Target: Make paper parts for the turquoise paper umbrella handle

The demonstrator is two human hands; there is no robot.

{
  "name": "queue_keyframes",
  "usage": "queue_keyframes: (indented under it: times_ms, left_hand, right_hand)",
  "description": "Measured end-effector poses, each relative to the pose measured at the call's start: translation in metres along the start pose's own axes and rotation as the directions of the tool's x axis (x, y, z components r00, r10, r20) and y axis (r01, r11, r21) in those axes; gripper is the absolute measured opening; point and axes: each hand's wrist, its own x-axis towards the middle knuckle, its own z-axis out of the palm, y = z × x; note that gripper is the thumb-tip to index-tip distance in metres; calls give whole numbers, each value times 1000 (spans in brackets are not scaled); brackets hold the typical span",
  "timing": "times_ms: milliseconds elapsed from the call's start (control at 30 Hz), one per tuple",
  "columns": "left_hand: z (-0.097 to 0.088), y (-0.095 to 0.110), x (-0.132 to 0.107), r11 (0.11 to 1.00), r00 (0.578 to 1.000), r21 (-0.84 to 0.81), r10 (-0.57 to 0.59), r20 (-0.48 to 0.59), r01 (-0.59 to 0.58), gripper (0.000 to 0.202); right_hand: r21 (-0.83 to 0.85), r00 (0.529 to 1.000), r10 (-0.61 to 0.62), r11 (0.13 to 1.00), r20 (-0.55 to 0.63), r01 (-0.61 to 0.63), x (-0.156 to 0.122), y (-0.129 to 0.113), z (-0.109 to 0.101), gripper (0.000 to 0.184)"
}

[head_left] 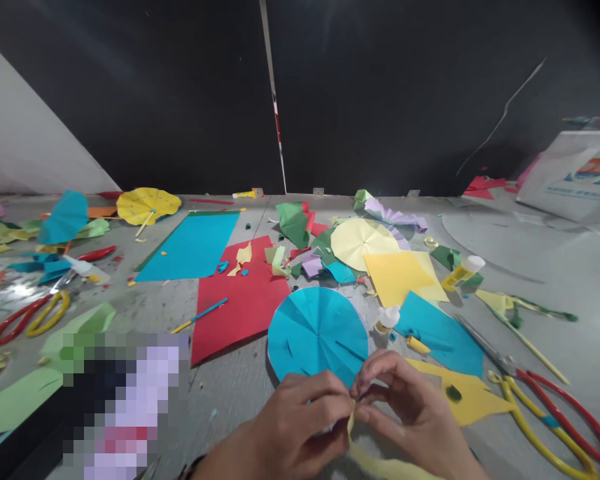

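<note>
My left hand (305, 420) and my right hand (410, 413) meet at the bottom middle, fingers pinched together. Between their fingertips is the end of a pale yellow paper strip (380, 465), which trails down to the right beneath my right hand. Just beyond my hands lies a blue pleated paper disc (317, 330), its near edge partly hidden by them. Right of the disc are a small white-capped bottle (389, 319) and a blue paper sheet (437, 337). A torn yellow paper piece (473, 400) lies beside my right hand.
Scissors with red and yellow handles (525, 377) lie at right, near a glue stick (463, 273). Red paper (245, 300), a blue sheet (195, 247) and a cream disc (363, 243) lie farther off. More scissors (45, 310) are at left. A dark panel (180, 93) stands behind.
</note>
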Motion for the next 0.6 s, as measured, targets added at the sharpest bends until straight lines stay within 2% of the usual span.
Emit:
queue_keyframes:
  times_ms: [200,300,400,467,533,600]
  left_hand:
    - [-2,2,-2,992,999,121,38,13,-39,30]
    - [1,3,-1,1000,999,-13,-4,-50,3,40]
    - [2,6,4,962,972,-225,-190,-140,156,35]
    - [-1,8,7,873,932,-380,-356,-66,307,17]
    - [-3,10,11,717,872,-530,-481,94,452,5]
    - [-5,11,13,558,808,-618,-540,236,554,13]
  right_hand:
    - [-341,993,-122,933,1,115,-8,2,0,17]
    - [-410,986,-161,902,-29,136,-10,-1,1,17]
    - [-399,972,-235,891,4,217,-7,-7,0,21]
    - [-368,956,-286,884,59,288,-4,-11,0,27]
    - [-359,943,-316,872,103,332,-2,-13,1,33]
    - [-361,937,-327,864,124,350,-2,-14,2,37]
